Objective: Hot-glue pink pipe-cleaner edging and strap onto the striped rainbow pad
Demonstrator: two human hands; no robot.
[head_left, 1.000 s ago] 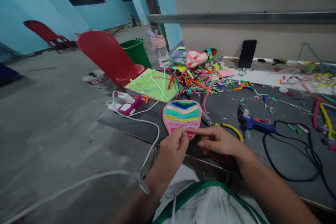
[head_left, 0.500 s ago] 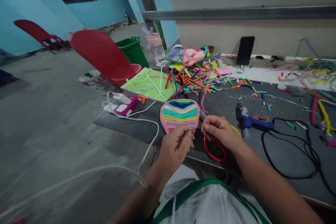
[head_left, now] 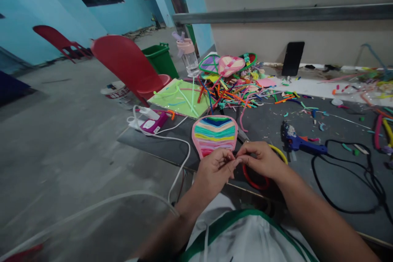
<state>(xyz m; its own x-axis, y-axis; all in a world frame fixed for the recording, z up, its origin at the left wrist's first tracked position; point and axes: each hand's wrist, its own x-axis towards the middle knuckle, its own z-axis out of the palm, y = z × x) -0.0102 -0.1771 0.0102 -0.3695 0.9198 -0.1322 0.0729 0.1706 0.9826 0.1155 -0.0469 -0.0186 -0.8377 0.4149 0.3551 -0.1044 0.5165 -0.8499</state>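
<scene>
Left hand (head_left: 216,168) and right hand (head_left: 260,159) meet fingertip to fingertip over the near edge of a dark worktable (head_left: 264,125), as I watch remotely through the head camera. Both pinches are narrow, thumbs drawn close to the fingers; I cannot tell whether anything small sits between them.

The striped panel (head_left: 215,133), rounded and edged in pink, lies flat on the table just beyond the left hand, whose fingers hide part of its near end. The right hand is off that end's right side. From my view I cannot tell whether either hand touches the panel.

Scissors (head_left: 257,185) lie beneath the right hand, 1 red loop showing on the near side and 1 yellow loop at the right. A blue glue gun (head_left: 302,144) rests farther right, well apart from both hands, beside a looped black cord (head_left: 317,180).

Behind the panel I see a tangle of colored fuzzy stems (head_left: 230,95), a pale green sheet (head_left: 175,100) and a clear bottle (head_left: 190,63). A dark phone (head_left: 293,58) leans upright near the wall; 2 red chairs (head_left: 123,57) stand at left.
</scene>
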